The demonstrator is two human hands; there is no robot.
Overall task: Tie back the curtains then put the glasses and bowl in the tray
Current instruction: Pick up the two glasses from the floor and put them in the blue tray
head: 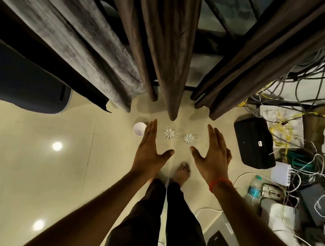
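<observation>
I look straight down at the floor. Two clear glasses stand there, one (169,133) to the left and the other (189,138) to the right, and a small white bowl (139,128) sits left of them. My left hand (151,145) is held out flat with fingers spread, above the floor between the bowl and the left glass. My right hand (213,149), with a red thread on the wrist, is spread open right of the glasses. Brown curtains hang in front: a middle bunch (169,46) and a right panel (258,58). Both hands hold nothing.
A grey curtain or cover (71,35) hangs at left over a dark blue seat (22,82). At right lie a black box (254,140), tangled cables (295,136), a water bottle (254,189) and white adapters. My bare feet (182,171) stand behind the glasses.
</observation>
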